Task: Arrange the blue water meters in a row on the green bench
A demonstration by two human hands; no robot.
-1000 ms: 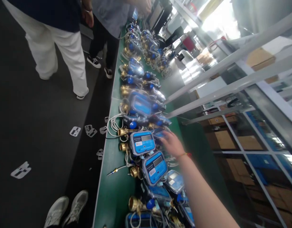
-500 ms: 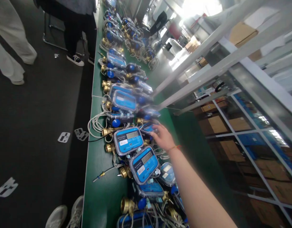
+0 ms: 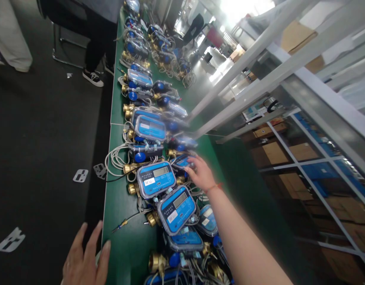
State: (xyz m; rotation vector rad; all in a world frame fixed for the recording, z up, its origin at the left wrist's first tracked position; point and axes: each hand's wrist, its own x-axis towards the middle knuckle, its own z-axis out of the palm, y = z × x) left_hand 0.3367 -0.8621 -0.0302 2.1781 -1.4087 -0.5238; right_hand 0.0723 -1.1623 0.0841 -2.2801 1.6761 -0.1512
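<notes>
Green bench point(image 3: 123, 245); right hand point(image 3: 201, 173) fingers on meter point(image 3: 182, 161); left hand point(image 3: 86, 259) spread, well apart.

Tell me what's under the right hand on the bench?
The right hand rests on a blue meter in the back row; only its near edge shows. The rest, and whatever lies beneath, is covered.

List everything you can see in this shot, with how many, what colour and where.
meters: dozens, blue faces with brass fittings, in rows along the bench
bench: one, green, running away from the camera
cables: several, white, coiled at the bench's left edge
paper scraps: a few, white, on the dark floor
cardboard boxes: several, brown, on shelves at right
other people: two, legs only, at top left
right hand: one, red string at the wrist, fingers on a meter in the far row
left hand: one, open, at the bench's near edge
</notes>
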